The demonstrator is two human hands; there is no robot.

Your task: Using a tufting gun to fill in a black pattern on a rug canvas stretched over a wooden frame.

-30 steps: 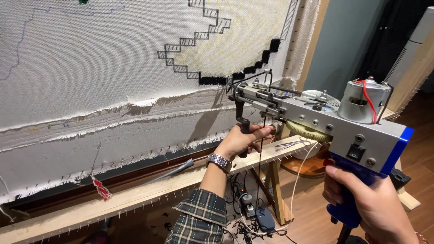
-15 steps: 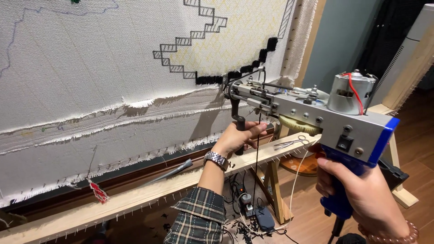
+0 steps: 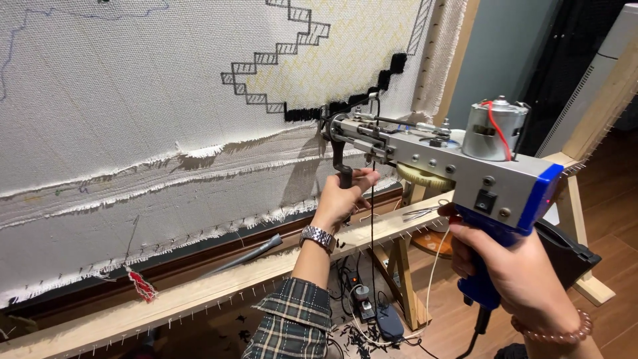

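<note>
A silver tufting gun [image 3: 438, 156] with a blue rear grip and a round motor on top points left at the white cloth [image 3: 133, 113] stretched on a wooden frame. My left hand [image 3: 344, 197], wristwatch on the wrist, grips the gun's black front handle. My right hand [image 3: 512, 262] is wrapped around the blue rear grip. The gun's tip sits close to the black tufted stepped line [image 3: 345, 105] on the cloth. A black yarn strand [image 3: 371, 219] hangs down from the gun.
The frame's lower wooden bar [image 3: 199, 292] with nail strips runs below the cloth. Scissors [image 3: 422, 213] lie on that bar. A red yarn scrap [image 3: 141, 284] hangs at lower left. Cables, a power strip [image 3: 372, 312] and black yarn bits lie on the wood floor.
The gun and both hands have shifted slightly left and toward the cloth, bringing the tip nearer the black tufted line. Both grips are unchanged.
</note>
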